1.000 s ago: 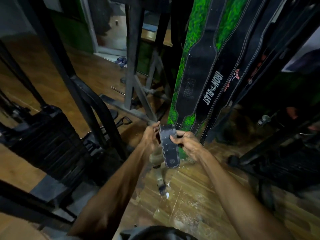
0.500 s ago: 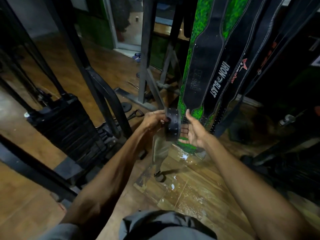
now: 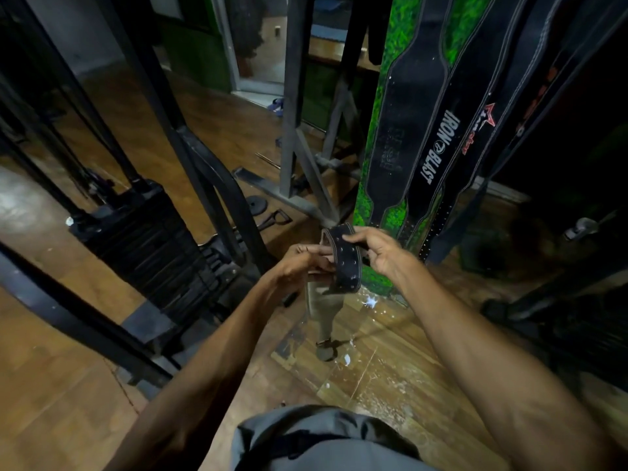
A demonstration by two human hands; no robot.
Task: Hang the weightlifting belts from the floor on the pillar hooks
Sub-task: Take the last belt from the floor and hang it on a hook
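I hold a black weightlifting belt (image 3: 345,258) with punched holes at chest height, its end folded over. My left hand (image 3: 302,263) grips it from the left and my right hand (image 3: 377,249) pinches its top from the right. The belt's tan underside (image 3: 323,307) hangs down to a buckle (image 3: 324,350) near the floor. Just beyond stands the green pillar (image 3: 390,79), with several black belts hanging on it, one marked IRON BLAST (image 3: 440,147). The hooks are out of view above.
A black weight-stack machine (image 3: 146,239) with slanted frame bars stands to the left. A grey steel frame (image 3: 292,96) rises behind my hands. More dark gym equipment (image 3: 560,300) fills the right. The wooden floor (image 3: 373,379) below is scuffed and paint-spattered.
The belt end has gone from hanging flat between my hands to being folded over. My right hand has moved from its side to its top. The view has tilted slightly.
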